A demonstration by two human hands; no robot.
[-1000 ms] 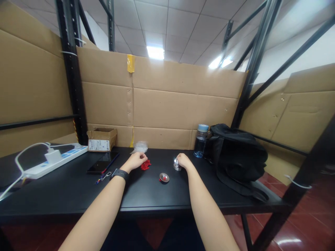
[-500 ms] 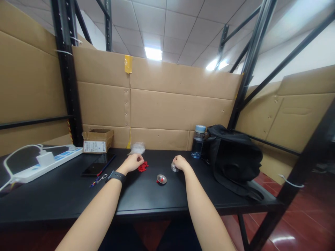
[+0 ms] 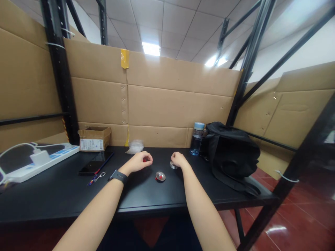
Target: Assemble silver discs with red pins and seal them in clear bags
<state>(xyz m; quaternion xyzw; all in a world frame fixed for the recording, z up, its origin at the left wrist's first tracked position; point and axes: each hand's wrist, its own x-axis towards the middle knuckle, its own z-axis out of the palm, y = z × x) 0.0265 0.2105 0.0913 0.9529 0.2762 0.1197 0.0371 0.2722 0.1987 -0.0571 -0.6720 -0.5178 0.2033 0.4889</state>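
My left hand (image 3: 139,161), with a dark watch (image 3: 118,176) on its wrist, is low over the table with fingers and thumb curled. Small red pieces (image 3: 144,159) show in the gap between thumb and fingers; most of them are hidden by the hand. My right hand (image 3: 178,159) is closed, its fingertips on a small round silver tin (image 3: 173,165) whose top they cover. Between the hands and closer to me sits a shallow metal dish (image 3: 160,176) with a bit of red inside and another red bit at its left rim.
Behind my left hand lies a crumpled clear plastic bag (image 3: 135,146). To the left are a phone (image 3: 94,164), a keyring with cord (image 3: 96,178), a small cardboard box (image 3: 94,139) and a power strip (image 3: 49,163). A water bottle (image 3: 196,139) and black backpack (image 3: 231,157) stand right.
My left hand has moved right across the red pile, which it now covers, and its fingers have turned rightward. The right hand stays at the tin. The whole view has shifted slightly.
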